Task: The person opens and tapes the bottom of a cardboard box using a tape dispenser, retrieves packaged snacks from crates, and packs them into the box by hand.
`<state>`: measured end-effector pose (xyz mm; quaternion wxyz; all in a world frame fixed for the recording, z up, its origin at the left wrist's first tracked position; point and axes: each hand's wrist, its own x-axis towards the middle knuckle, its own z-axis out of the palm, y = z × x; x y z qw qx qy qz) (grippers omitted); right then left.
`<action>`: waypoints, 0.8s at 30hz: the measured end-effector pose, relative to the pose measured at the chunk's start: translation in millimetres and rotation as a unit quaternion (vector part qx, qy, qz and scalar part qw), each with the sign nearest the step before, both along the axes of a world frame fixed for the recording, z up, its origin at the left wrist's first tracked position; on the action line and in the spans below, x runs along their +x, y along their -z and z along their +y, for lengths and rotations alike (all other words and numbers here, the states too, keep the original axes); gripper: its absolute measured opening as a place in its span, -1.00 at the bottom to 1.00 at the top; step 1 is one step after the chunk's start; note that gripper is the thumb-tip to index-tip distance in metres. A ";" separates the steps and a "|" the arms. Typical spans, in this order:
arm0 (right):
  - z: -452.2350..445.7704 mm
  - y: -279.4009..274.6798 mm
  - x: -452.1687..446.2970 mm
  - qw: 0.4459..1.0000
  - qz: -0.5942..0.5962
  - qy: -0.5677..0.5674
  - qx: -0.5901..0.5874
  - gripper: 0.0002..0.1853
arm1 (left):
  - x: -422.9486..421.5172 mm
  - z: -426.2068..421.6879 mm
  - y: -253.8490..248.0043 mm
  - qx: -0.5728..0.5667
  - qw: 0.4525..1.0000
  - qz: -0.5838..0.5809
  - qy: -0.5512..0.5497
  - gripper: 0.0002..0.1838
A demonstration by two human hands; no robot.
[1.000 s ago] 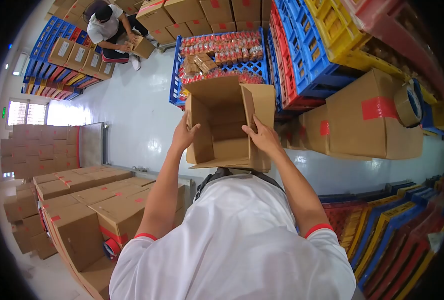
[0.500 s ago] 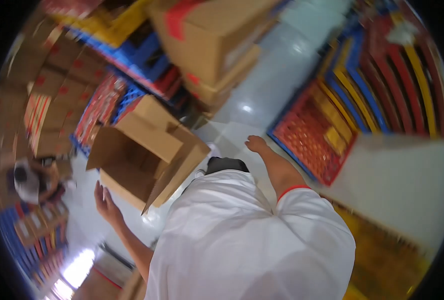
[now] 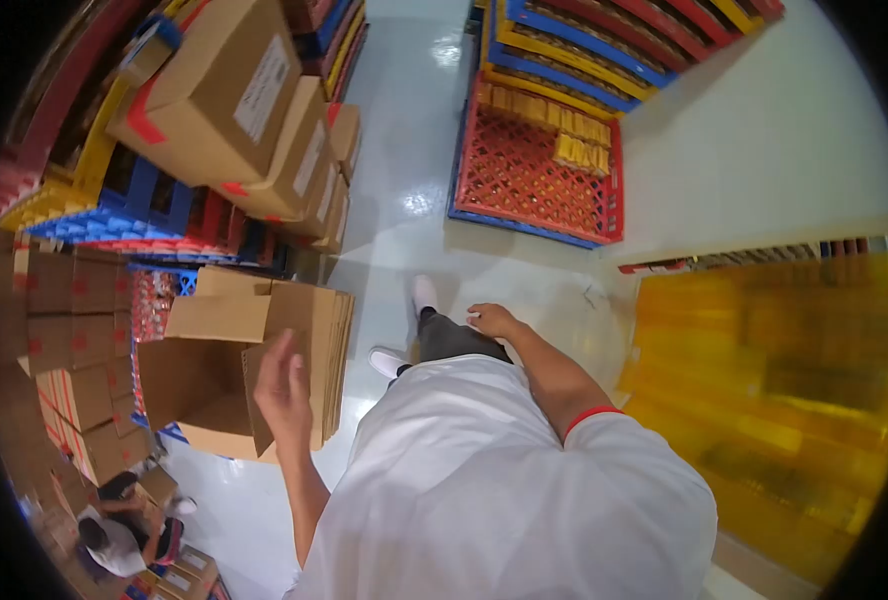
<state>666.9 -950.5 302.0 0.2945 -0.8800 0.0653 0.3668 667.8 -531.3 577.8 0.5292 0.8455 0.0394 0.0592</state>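
Note:
My left hand (image 3: 286, 395) is raised beside an open cardboard box (image 3: 209, 415), its fingers stretched and slightly blurred. From this angle it overlaps the box's right flap, and I cannot tell whether it touches. The box's flaps stand up and its inside faces me; it rests against flattened cardboard (image 3: 336, 350). Close to my dark trousers, my right hand (image 3: 492, 320) hangs with fingers loosely bent and nothing in them.
Taped cartons (image 3: 214, 100) are stacked at upper left beside colored crates. A red crate (image 3: 524, 185) holding yellow packs stands ahead on the right. Yellow translucent sheeting (image 3: 764, 400) hangs at right. Another person (image 3: 124, 535) crouches at lower left among boxes. Grey floor (image 3: 404, 150) runs between the stacks.
My view has turned, so the crates and cartons sit at a different angle. My left hand has moved from the box's near side to in front of its right flap.

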 end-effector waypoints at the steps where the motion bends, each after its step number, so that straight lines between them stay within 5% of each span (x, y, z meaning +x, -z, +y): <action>1: -16.3 0.1 -7.6 1.000 -0.006 0.023 -0.021 -0.47 | -3.1 -16.2 2.8 0.001 0.999 0.027 0.028 -0.66; 7: -97.3 18.7 -48.3 0.989 -0.024 0.138 -0.040 -0.47 | 3.0 -96.5 22.1 0.069 0.979 0.083 0.175 -0.65; 9: -121.1 32.4 -54.3 0.990 0.010 0.143 -0.012 -0.47 | 9.7 -119.0 55.1 0.014 0.965 0.197 0.172 -0.64; 11: -146.7 35.4 -52.4 0.990 -0.003 0.142 -0.014 -0.47 | 6.7 -120.1 147.8 0.017 0.965 0.205 0.160 -0.61; 14: -198.2 31.7 -46.3 0.985 -0.040 0.165 0.029 -0.49 | -31.5 -109.0 252.7 0.209 0.918 0.295 0.166 -0.57; 16: -240.2 31.7 -40.3 0.981 -0.040 0.191 0.023 -0.49 | -72.3 -86.3 322.4 0.188 0.868 0.423 0.178 -0.58; 19: -308.6 42.5 -48.1 0.966 -0.047 0.254 0.014 -0.50 | -99.7 -127.6 276.9 0.103 0.831 0.526 0.145 -0.64; 24: -384.9 59.5 -64.7 0.956 -0.080 0.276 -0.057 -0.51 | -73.9 -183.8 264.2 0.134 0.858 0.457 0.190 -0.63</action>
